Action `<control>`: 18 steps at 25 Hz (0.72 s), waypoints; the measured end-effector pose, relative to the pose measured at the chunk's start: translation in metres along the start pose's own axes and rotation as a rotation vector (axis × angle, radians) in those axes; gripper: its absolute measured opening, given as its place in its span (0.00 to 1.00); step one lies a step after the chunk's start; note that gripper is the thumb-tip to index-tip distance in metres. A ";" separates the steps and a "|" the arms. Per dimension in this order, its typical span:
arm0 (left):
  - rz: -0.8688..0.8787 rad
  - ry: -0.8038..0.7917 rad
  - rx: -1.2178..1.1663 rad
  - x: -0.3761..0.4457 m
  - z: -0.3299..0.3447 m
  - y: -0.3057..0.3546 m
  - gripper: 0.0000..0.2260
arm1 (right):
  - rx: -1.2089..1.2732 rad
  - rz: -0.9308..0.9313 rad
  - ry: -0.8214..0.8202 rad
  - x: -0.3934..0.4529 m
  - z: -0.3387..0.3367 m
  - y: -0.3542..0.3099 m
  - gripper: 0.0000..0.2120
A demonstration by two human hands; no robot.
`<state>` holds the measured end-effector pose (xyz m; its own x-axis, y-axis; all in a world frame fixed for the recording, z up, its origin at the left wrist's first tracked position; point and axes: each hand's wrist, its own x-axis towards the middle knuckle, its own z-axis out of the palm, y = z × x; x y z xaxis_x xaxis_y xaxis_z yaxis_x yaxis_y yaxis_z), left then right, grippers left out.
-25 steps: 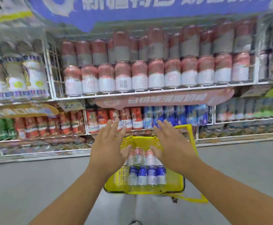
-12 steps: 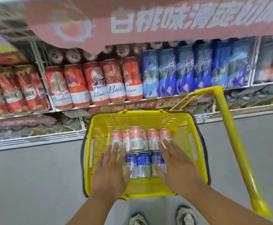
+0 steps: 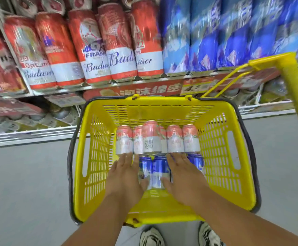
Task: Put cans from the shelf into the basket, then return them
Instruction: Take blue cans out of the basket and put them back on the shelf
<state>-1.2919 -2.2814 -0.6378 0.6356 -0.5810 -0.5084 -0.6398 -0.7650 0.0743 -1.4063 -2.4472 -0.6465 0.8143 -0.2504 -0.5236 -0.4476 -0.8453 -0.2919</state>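
Hands flat on cans in basket

Palms were laid flat, fingers extended, nothing clasped. Left hand (image 3: 127, 176) was placed over the left end of the blue cans (image 3: 159, 172), fingertips touching the bottom edge of the pink cans (image 3: 151, 137). Right hand (image 3: 183, 176) was placed over the right side of the blue row, fingertips at the base of the pink row. Both rows were seen lying inside the yellow basket (image 3: 98, 157), pink at the far wall, blue nearer; one pink can was stacked on top of the others. Basket's yellow handle (image 3: 293, 96) was raised at right. Red Budweiser cans (image 3: 98, 47) and blurred blue packs (image 3: 215, 32) were seen on the shelf (image 3: 109, 86) behind. Grey floor (image 3: 24, 183) and two sneakers (image 3: 151, 237) were seen below.
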 end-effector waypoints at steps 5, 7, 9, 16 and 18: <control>-0.051 -0.007 -0.017 0.015 0.014 0.002 0.27 | 0.144 0.124 -0.045 0.027 0.017 -0.002 0.38; -0.089 -0.073 -0.087 0.024 0.020 0.004 0.24 | 0.236 0.214 -0.060 0.039 0.026 -0.004 0.38; -0.174 -0.103 -0.218 0.036 0.028 0.005 0.21 | 0.293 0.302 -0.059 0.050 0.034 -0.008 0.36; -0.359 -0.277 -0.730 0.061 0.044 0.005 0.22 | 0.216 0.531 -0.138 0.081 0.027 -0.023 0.35; -0.426 -0.267 -0.756 0.063 0.044 0.003 0.23 | 0.264 0.572 -0.120 0.083 0.026 -0.025 0.36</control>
<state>-1.2724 -2.3083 -0.7076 0.5718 -0.1953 -0.7968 0.1406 -0.9335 0.3298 -1.3372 -2.4343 -0.7036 0.3799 -0.5596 -0.7365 -0.8873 -0.4455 -0.1192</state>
